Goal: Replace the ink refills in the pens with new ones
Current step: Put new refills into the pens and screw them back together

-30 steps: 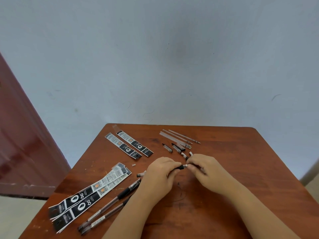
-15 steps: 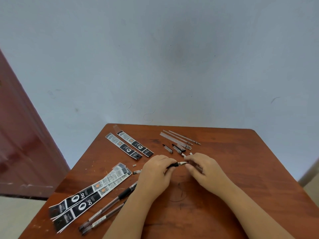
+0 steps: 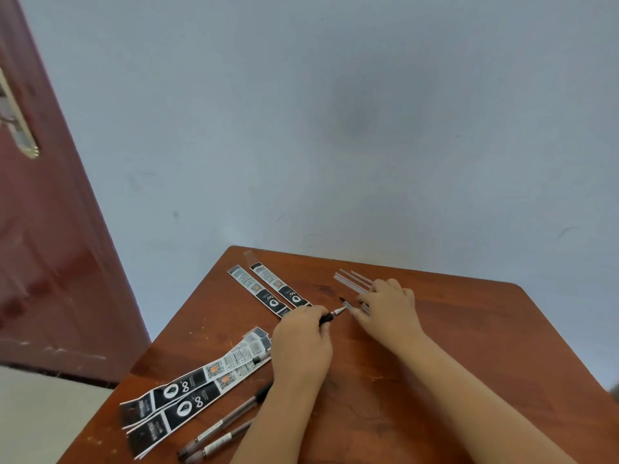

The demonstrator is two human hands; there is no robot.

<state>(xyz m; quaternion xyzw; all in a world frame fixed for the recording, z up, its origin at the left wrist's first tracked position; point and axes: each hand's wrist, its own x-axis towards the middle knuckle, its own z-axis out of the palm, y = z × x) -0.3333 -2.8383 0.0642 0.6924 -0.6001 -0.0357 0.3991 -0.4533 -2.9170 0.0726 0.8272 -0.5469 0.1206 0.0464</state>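
I'm looking down on the reddish-brown wooden table (image 3: 469,346) set against a pale blue wall (image 3: 335,128), and both bare hands are at work near the far middle of it. The left hand (image 3: 301,343) has its fingers curled round a black-gripped pen with a silvery cone tip (image 3: 330,316), the tip poking out past the knuckles and pointing up and to the right, toward the other hand. The right hand (image 3: 388,306) lies palm down on the table just beside that tip, fingers spread and fairly straight; it covers the near ends of a bundle of thin clear plastic refill tubes (image 3: 351,279), whose far ends fan out to the upper left of the knuckles. Whether those fingers actually pinch anything I can't tell, the view there is blurred. A small dark pen part (image 3: 342,300) lies on the wood between the two hands, just above the pen tip. Further left, two short black-and-white refill packets (image 3: 268,289) lie side by side, slanting toward the left hand. Nearer me, two long black-and-white packet strips (image 3: 187,396) lie overlapped and slanted across the left side of the table, running to its left edge. Below them, two clear-barrelled pens with black grips (image 3: 227,426) lie roughly parallel, partly tucked under the left forearm. At far left stands a dark red door (image 3: 50,262) with a brass handle plate (image 3: 20,128).
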